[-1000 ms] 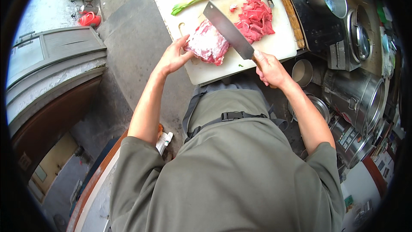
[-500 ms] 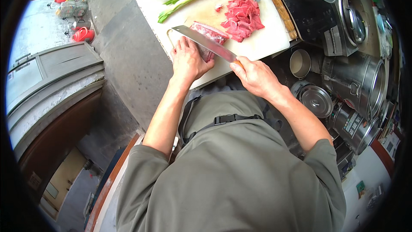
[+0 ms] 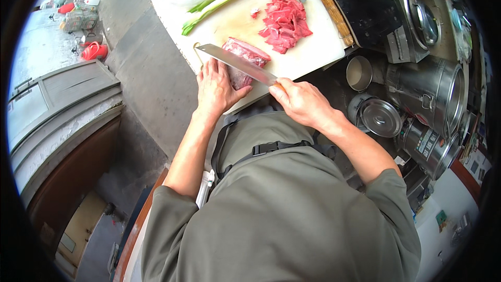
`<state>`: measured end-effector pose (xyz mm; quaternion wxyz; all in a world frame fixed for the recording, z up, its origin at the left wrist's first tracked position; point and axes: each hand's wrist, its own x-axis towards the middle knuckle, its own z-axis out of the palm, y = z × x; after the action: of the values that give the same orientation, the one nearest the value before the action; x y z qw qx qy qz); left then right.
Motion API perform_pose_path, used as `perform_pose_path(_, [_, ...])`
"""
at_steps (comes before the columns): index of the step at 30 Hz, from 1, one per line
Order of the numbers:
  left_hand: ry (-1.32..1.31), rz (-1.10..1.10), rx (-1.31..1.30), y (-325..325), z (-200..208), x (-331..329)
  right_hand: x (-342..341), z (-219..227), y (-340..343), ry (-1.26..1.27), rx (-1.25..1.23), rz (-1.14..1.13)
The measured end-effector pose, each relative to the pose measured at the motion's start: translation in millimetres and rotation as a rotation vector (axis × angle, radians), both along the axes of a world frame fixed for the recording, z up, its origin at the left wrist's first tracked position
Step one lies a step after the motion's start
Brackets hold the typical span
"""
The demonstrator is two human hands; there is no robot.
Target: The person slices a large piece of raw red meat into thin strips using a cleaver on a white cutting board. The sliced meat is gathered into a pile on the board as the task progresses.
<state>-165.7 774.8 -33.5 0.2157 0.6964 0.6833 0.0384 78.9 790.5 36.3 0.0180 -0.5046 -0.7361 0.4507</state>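
- Fingers (image 3: 211, 69) of the left hand (image 3: 215, 91), half spread, hold the big meat (image 3: 247, 52) near the front left corner of the board (image 3: 323, 36).
- Right hand (image 3: 303, 103) wraps tight around the knife (image 3: 237, 63), hiding most handle.
- Blade covers some meat.

Bright, soft light on your cutting board (image 3: 235, 28); white nearly washed out. Pale surface (image 3: 36, 68), upper left, glares bluish. Your cleaver blade (image 3: 238, 63) and the steel pots (image 3: 425, 91) carry highlights; shadow pools beneath the board. Fisheye bends straight edges; black rim swallows corners.
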Motion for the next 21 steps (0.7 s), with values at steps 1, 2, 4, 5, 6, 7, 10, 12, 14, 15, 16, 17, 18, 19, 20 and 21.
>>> perform_pose_path(1, [-0.018, -0.003, 0.027, -2.2, -0.5, -4.2, -1.0, 1.9, 1.1, -0.011, -0.005, 0.002])
perform_pose_path(2, [-0.012, 0.028, 0.027, -3.2, 1.0, -9.4, -0.9, 2.2, 1.2, -0.009, -0.003, 0.002])
perform_pose_path(4, [0.001, 0.088, 0.029, -4.9, 7.7, -26.0, -1.9, 2.2, 0.7, -0.006, 0.003, 0.002])
perform_pose_path(5, [-0.01, 0.094, 0.087, -5.1, 13.3, -36.3, -2.8, 1.9, 0.5, 0.007, 0.017, 0.003])
perform_pose_path(6, [-0.059, 0.105, 0.207, -4.5, 15.2, -46.9, -3.0, 0.4, 0.6, 0.004, 0.026, 0.009])
perform_pose_path(7, [-0.089, 0.062, 0.271, -1.2, 20.8, -57.2, -2.9, -2.1, 0.9, 0.001, 0.034, 0.013])
perform_pose_path(10, [-0.149, -0.145, 0.42, 20.4, 50.4, -66.7, -4.4, -3.8, 1.4, -0.023, 0.04, 0.019])
perform_pose_path(12, [-0.147, -0.324, 0.437, 38.9, 67.0, -68.2, -6.0, -3.3, 1.4, -0.034, 0.045, 0.023])
perform_pose_path(14, [-0.116, -0.519, 0.384, 59.5, 73.9, -65.0, -7.1, -3.0, 1.4, -0.039, 0.059, 0.026])
perform_pose_path(15, [-0.113, -0.603, 0.347, 68.3, 69.2, -64.9, -8.2, -1.9, 2.4, -0.057, 0.049, 0.033])
perform_pose_path(16, [-0.101, -0.682, 0.264, 77.2, 64.0, -64.1, -9.5, 0.2, 4.2, -0.075, 0.038, 0.039])
perform_pose_path(17, [-0.089, -0.76, 0.179, 85.7, 58.0, -62.4, -10.6, 1.3, 5.3, -0.092, 0.027, 0.045])
perform_pose_path(18, [-0.079, -0.842, 0.093, 94.3, 50.6, -59.4, -11.4, 0.8, 5.4, -0.1, 0.024, 0.035])
perform_pose_path(19, [-0.079, -0.918, 0.119, 101.1, 43.1, -54.7, -12.4, 0.1, 5.4, -0.109, 0.022, 0.026])
perform_pose_path(20, [-0.079, -0.947, 0.087, 107.5, 37.1, -50.9, -12.9, -0.4, 5.5, -0.115, 0.019, 0.016])
perform_pose_path(21, [-0.078, -0.975, 0.055, 113.7, 31.8, -47.7, -13.6, -0.9, 5.6, -0.115, 0.015, 0.01])
